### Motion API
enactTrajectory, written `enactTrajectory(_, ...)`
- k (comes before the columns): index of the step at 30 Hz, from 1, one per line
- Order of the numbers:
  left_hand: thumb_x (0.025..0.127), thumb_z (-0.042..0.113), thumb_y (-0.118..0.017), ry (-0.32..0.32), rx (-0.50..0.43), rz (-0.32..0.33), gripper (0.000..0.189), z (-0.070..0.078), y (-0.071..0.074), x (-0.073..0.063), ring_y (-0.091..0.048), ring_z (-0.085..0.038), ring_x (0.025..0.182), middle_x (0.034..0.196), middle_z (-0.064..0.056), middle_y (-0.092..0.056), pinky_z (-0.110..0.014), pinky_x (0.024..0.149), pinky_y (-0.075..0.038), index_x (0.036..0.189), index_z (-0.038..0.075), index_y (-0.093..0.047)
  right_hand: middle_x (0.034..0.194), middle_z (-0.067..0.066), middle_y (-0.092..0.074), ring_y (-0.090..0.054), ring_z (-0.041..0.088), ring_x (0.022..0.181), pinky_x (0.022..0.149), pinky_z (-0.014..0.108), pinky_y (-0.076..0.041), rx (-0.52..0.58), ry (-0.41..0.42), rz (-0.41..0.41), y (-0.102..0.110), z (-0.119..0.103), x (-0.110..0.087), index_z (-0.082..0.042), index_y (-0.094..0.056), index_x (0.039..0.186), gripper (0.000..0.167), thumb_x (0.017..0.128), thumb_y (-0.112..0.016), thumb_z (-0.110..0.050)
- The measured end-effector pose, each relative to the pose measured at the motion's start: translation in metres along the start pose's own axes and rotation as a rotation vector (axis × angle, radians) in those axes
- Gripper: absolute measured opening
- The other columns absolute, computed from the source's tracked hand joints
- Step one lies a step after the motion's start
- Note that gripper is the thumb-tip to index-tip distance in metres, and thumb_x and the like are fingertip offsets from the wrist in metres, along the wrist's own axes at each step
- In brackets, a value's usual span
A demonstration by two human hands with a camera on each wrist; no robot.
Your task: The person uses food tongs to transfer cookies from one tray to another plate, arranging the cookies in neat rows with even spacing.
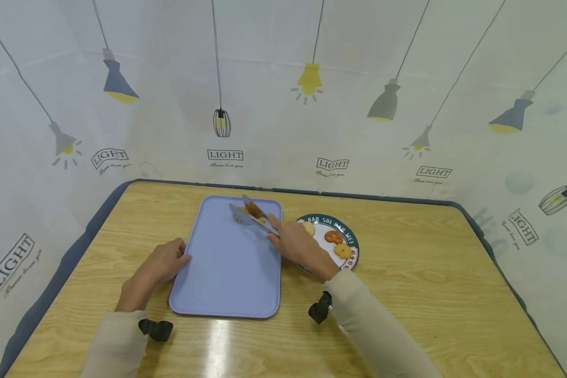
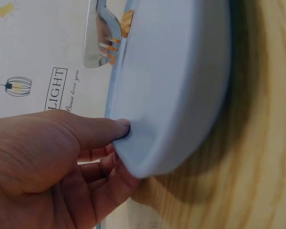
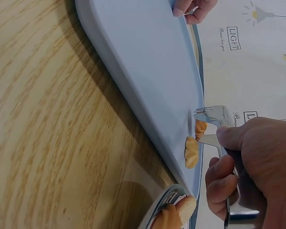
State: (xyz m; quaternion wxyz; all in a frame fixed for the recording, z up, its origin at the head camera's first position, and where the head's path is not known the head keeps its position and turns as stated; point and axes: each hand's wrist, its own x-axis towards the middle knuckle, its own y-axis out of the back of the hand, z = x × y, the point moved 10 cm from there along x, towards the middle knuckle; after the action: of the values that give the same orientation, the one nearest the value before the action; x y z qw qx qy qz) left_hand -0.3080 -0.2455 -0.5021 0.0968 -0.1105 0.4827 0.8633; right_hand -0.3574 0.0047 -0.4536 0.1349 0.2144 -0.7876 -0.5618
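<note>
My left hand pinches the left rim of a pale blue rectangular tray, thumb on top and fingers underneath in the left wrist view. With my right hand I grip metal tongs over the tray's far right corner. Between the tong arms shows a brown biscuit; whether the tongs squeeze it I cannot tell. A yellow scalloped biscuit lies on the tray beside it, partly hidden by the tongs in the head view. One tong tip has fork-like prongs.
Right of the tray, partly under my right forearm, stands a round plate with a dark green lettered rim. It holds a pale biscuit, a reddish-brown pretzel-shaped one and a yellow flower-shaped one. A lamp-patterned curtain surrounds the wooden table.
</note>
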Motion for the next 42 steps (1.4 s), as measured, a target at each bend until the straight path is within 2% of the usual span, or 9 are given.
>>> enactTrajectory(8, 0.099, 0.016, -0.053, 0.001, -0.007, -0.007, 0.027, 0.0, -0.001, -0.001, -0.056, -0.024, 0.08, 0.096, -0.019, -0.061, -0.034, 0.065, -0.046, 0.113, -0.006, -0.051, 0.077, 0.004, -0.056, -0.05, 0.014, 0.059, 0.054, 0.027, -0.039, 0.023, 0.001, -0.02, -0.002, -0.004, 0.0, -0.016, -0.035, 0.154, 0.055, 0.103, -0.052, -0.03)
enactTrajectory(17, 0.099, 0.016, -0.053, 0.007, -0.008, -0.015, 0.026, -0.001, -0.002, -0.001, -0.056, -0.024, 0.08, 0.096, -0.018, -0.061, -0.033, 0.064, -0.046, 0.112, -0.006, -0.051, 0.063, 0.001, -0.048, -0.046, 0.011, 0.05, 0.049, 0.025, -0.037, 0.032, 0.017, -0.014, 0.001, -0.006, -0.004, -0.014, -0.033, 0.155, 0.058, 0.103, -0.052, -0.03)
enactTrajectory(24, 0.099, 0.016, -0.053, 0.001, -0.008, -0.006, 0.024, -0.001, -0.001, -0.001, -0.056, -0.024, 0.079, 0.095, -0.018, -0.061, -0.033, 0.064, -0.046, 0.111, -0.005, -0.052, 0.064, 0.002, -0.053, -0.048, 0.011, 0.05, 0.048, 0.025, -0.038, 0.024, 0.028, 0.033, 0.016, -0.002, -0.011, -0.013, -0.036, 0.153, 0.057, 0.102, -0.053, -0.032)
enactTrajectory(30, 0.1, 0.016, -0.052, 0.003, -0.011, -0.013, 0.024, -0.002, 0.0, -0.002, -0.056, -0.024, 0.08, 0.097, -0.019, -0.061, -0.033, 0.065, -0.046, 0.112, -0.005, -0.051, 0.065, 0.001, -0.052, -0.047, 0.011, 0.052, 0.051, 0.025, -0.037, 0.041, 0.043, 0.048, 0.025, 0.006, -0.021, -0.014, -0.035, 0.154, 0.058, 0.102, -0.054, -0.032)
enactTrajectory(36, 0.1, 0.016, -0.053, 0.012, -0.011, -0.015, 0.026, -0.001, 0.0, -0.002, -0.057, -0.024, 0.081, 0.097, -0.019, -0.061, -0.034, 0.066, -0.047, 0.113, -0.006, -0.051, 0.064, 0.0, -0.049, -0.039, 0.009, 0.048, 0.05, 0.025, -0.034, 0.024, 0.096, 0.072, 0.036, 0.014, -0.036, -0.012, -0.033, 0.154, 0.059, 0.102, -0.056, -0.028)
enactTrajectory(42, 0.099, 0.016, -0.053, 0.009, -0.015, -0.017, 0.025, -0.001, 0.0, -0.001, -0.056, -0.024, 0.081, 0.097, -0.019, -0.061, -0.033, 0.066, -0.046, 0.112, -0.006, -0.051, 0.068, -0.002, -0.055, -0.044, 0.008, 0.05, 0.049, 0.024, -0.037, 0.026, 0.073, 0.07, 0.045, 0.031, -0.058, -0.01, -0.035, 0.153, 0.059, 0.102, -0.056, -0.029)
